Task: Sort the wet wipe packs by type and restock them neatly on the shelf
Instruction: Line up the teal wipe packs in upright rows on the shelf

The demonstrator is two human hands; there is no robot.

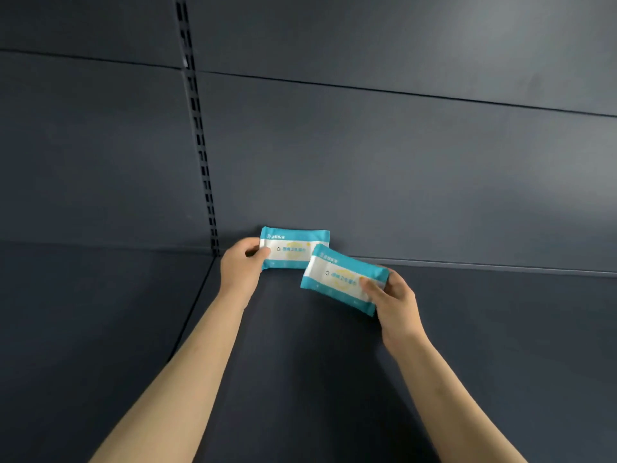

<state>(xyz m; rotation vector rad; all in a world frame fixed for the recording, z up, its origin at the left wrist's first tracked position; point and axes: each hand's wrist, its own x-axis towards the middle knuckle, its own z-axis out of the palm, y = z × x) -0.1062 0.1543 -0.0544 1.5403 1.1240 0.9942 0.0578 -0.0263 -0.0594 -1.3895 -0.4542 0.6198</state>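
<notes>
Two wet wipe packs of the same type, teal with a white band and a yellow label, are over the dark shelf board point(300, 345). The first pack point(295, 243) stands upright against the back panel, and my left hand point(242, 265) pinches its left end. The second pack point(339, 274) is tilted, its upper left corner overlapping the first pack's lower right. My right hand point(392, 295) grips its right end, thumb on the front face. Whether the second pack touches the shelf is unclear.
The dark back panel point(400, 178) rises behind the packs. A slotted upright rail point(200, 145) runs down to the left of the first pack. A seam point(193, 312) splits the shelf board from the neighbouring board on the left.
</notes>
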